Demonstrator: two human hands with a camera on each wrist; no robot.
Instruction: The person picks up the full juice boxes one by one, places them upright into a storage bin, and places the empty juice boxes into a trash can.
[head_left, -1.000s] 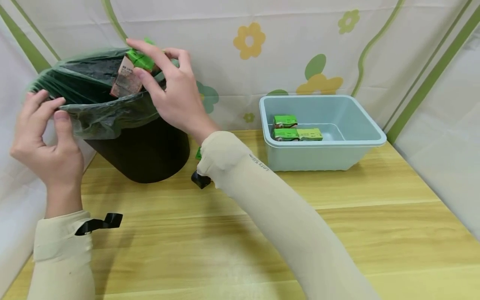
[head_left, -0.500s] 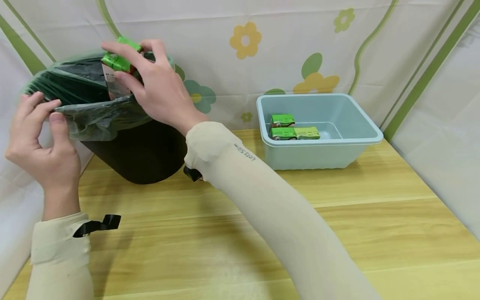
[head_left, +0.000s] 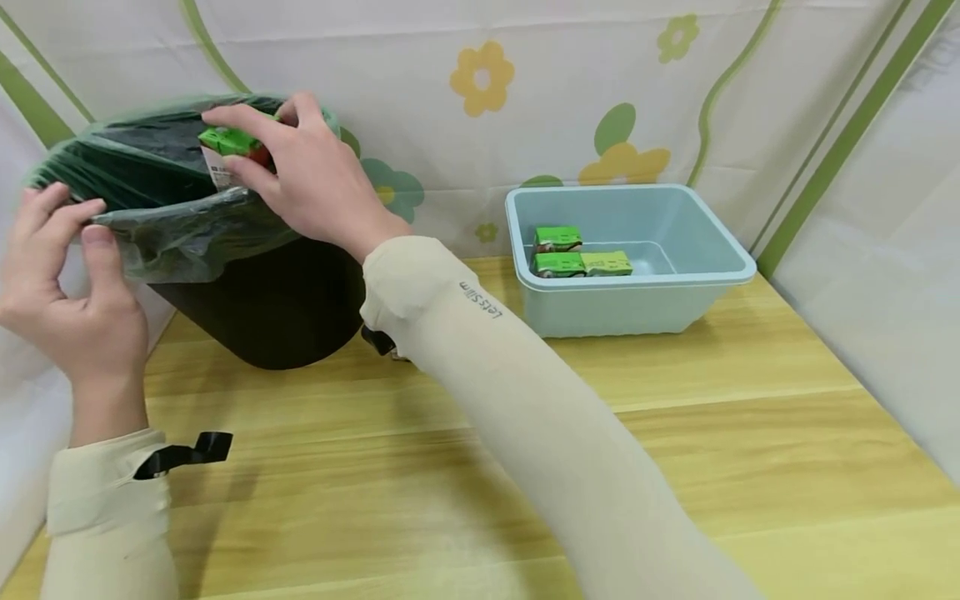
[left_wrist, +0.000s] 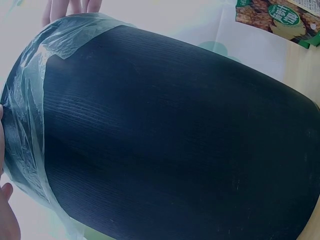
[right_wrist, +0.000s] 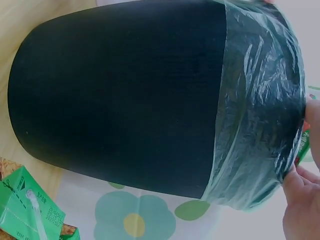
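At the left stands a black trash bin [head_left: 270, 308] with a translucent green plastic liner [head_left: 180, 242] folded over its rim. My left hand [head_left: 75, 292] holds the bin's left rim, fingers over the edge and thumb outside. My right hand [head_left: 307, 171] grips a green-topped drink carton [head_left: 234, 142] at the bin's mouth, its lower part hidden behind the front rim. Whether a second carton is under that hand I cannot tell. In the right wrist view only a sliver of the carton [right_wrist: 304, 147] shows beside the fingers.
Right of the bin's base stands another drink carton [right_wrist: 30, 205] with a straw on it, mostly hidden by my right sleeve in the head view. A light blue plastic basin [head_left: 600, 308] at the right holds three cartons [head_left: 558, 265]. A flower-printed curtain [head_left: 420, 75] hangs behind.
My right hand has moved left and then down with the green-topped carton, which sits lower in the bin's mouth. My left hand has stayed on the rim. The view has shifted slightly.
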